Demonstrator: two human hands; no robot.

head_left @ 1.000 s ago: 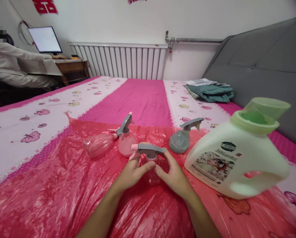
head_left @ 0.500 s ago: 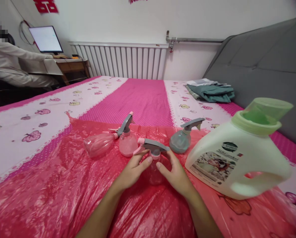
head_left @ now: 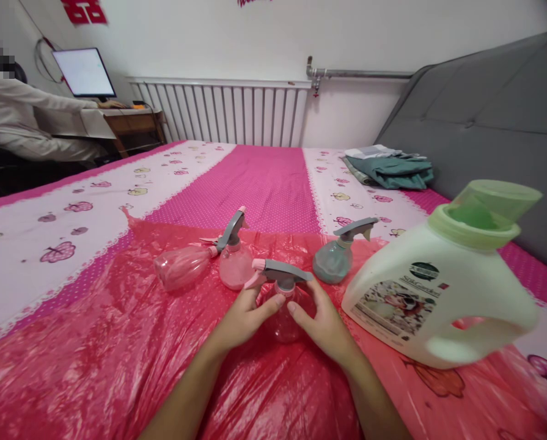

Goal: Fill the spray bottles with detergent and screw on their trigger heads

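An upright spray bottle [head_left: 286,327] with a clear body, pink collar and grey-and-pink trigger head stands between my hands. My left hand [head_left: 245,315] grips its neck from the left, thumb on the front. From the right, my right hand [head_left: 321,318] wraps round the same neck, its thumb close to the other one. Just behind on the left stands a pink spray bottle [head_left: 235,267], and beside it another pink one [head_left: 181,267] lies on its side. A grey-green spray bottle [head_left: 332,261] stands behind my right hand.
A large white detergent jug [head_left: 438,293] with a green cap stands at the right. Red plastic sheeting [head_left: 94,342] covers the near bed. Folded clothes [head_left: 387,168] lie farther back by the grey headboard [head_left: 484,98]. A person [head_left: 30,116] sits at a monitor [head_left: 85,72], far left.
The trigger head of the held bottle has shifted slightly left and down, its pink nozzle now lower. Both hands stay on the neck with only small movement.
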